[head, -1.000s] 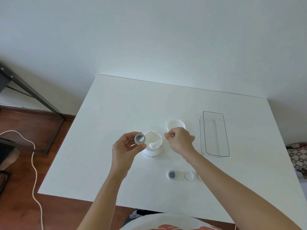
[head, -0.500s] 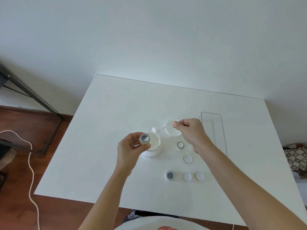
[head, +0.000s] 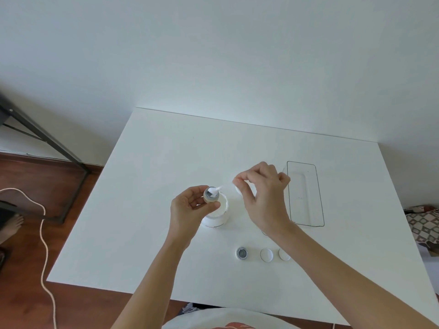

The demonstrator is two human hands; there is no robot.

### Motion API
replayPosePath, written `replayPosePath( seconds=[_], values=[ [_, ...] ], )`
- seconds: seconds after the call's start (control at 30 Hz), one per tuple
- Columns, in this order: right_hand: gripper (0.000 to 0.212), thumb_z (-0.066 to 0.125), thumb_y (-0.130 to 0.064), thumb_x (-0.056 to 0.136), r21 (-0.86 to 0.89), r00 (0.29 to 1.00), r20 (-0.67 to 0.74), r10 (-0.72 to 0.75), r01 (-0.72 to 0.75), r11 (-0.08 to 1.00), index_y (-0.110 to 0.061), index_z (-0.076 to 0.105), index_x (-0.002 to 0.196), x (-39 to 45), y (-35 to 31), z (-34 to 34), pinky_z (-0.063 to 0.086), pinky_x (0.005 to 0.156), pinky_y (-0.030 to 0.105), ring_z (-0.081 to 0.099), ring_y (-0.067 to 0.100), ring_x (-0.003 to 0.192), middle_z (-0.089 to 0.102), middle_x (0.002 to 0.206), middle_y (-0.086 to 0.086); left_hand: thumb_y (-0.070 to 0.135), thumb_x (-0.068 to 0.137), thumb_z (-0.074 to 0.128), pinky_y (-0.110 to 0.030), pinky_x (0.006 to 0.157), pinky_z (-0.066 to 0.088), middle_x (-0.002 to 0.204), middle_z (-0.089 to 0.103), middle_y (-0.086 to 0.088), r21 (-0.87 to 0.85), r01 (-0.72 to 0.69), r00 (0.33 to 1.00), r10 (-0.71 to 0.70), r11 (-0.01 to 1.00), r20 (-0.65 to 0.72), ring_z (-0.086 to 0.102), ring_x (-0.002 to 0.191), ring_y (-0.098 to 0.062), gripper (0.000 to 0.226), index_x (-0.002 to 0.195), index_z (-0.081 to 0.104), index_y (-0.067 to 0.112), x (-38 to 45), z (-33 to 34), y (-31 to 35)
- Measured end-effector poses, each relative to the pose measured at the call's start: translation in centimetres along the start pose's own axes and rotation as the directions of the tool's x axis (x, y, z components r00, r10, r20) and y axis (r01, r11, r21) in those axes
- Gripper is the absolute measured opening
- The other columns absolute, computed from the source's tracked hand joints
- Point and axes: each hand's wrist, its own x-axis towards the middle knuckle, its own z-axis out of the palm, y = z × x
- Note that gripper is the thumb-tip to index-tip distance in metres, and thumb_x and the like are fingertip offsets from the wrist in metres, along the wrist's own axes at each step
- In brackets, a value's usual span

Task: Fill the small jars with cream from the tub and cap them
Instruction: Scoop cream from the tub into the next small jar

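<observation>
Scraping cream into the small jar (head: 210, 195) is the step in hand, it is judged. The jar is pinched, mouth tilted towards the spatula, by the left hand (head: 190, 205) just above the open cream tub (head: 217, 216) on the worktop (head: 166, 162). A small white spatula (head: 222, 188) is pinched by the fingers (head: 242, 184) of the right hand (head: 266, 195), its loaded tip at the jar's mouth. The tip should be wiped against the inner rim, with the jar kept over the tub so drips are caught. Another open jar (head: 242, 253) and two white caps (head: 266, 254) lie nearer the worktop's front edge.
</observation>
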Motion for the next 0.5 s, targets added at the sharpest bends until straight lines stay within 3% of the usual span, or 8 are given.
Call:
replayPosePath(
  seconds=[0.1, 0.2, 0.3, 0.5],
  values=[
    [0.012, 0.067, -0.021, 0.088, -0.155, 0.946, -0.081, -0.315, 0.300, 0.941, -0.023, 0.070, 0.077, -0.6, 0.6, -0.1, 0.018, 0.076, 0.031, 0.047, 0.013, 0.075, 0.055, 0.076, -0.005, -0.005, 0.073, 0.084, -0.019, 0.076, 0.057, 0.098, 0.080, -0.001, -0.013, 0.002, 1.000, -0.002, 1.000, 0.013, 0.074, 0.086, -0.012, 0.035, 0.100, 0.075, 0.015, 0.1, 0.0, 0.1],
    [0.015, 0.071, -0.012, 0.083, -0.283, 0.857, -0.113, -0.502, 0.457, 0.843, -0.025, 0.071, 0.076, -1.2, 1.4, -0.2, 0.020, 0.074, 0.033, 0.044, 0.013, 0.075, 0.053, 0.070, -0.006, -0.005, 0.074, 0.084, -0.023, 0.080, 0.058, 0.100, 0.080, -0.004, -0.033, 0.012, 1.000, -0.011, 0.999, 0.017, 0.075, 0.091, -0.017, 0.034, 0.102, 0.075, 0.013, 0.2, 0.0, 0.2],
    [0.022, 0.067, -0.005, 0.083, -0.349, 0.810, -0.103, -0.577, 0.514, 0.784, -0.026, 0.074, 0.082, -1.8, 2.1, -0.3, 0.020, 0.073, 0.033, 0.044, 0.013, 0.076, 0.052, 0.068, -0.008, -0.004, 0.074, 0.084, -0.021, 0.078, 0.057, 0.100, 0.080, -0.004, -0.048, 0.011, 1.000, -0.010, 0.999, 0.028, 0.075, 0.092, -0.017, 0.034, 0.102, 0.075, 0.013, 0.2, 0.0, 0.4],
    [0.024, 0.077, -0.003, 0.073, -0.362, 0.779, -0.116, -0.616, 0.545, 0.757, -0.024, 0.076, 0.085, -2.4, 3.0, -0.6, 0.021, 0.072, 0.034, 0.046, 0.013, 0.078, 0.055, 0.067, -0.008, -0.004, 0.074, 0.084, -0.022, 0.079, 0.057, 0.100, 0.080, -0.004, -0.045, 0.016, 1.000, -0.015, 0.999, 0.023, 0.075, 0.093, -0.017, 0.035, 0.103, 0.075, 0.013, 0.5, -0.2, 0.5]
  ],
)
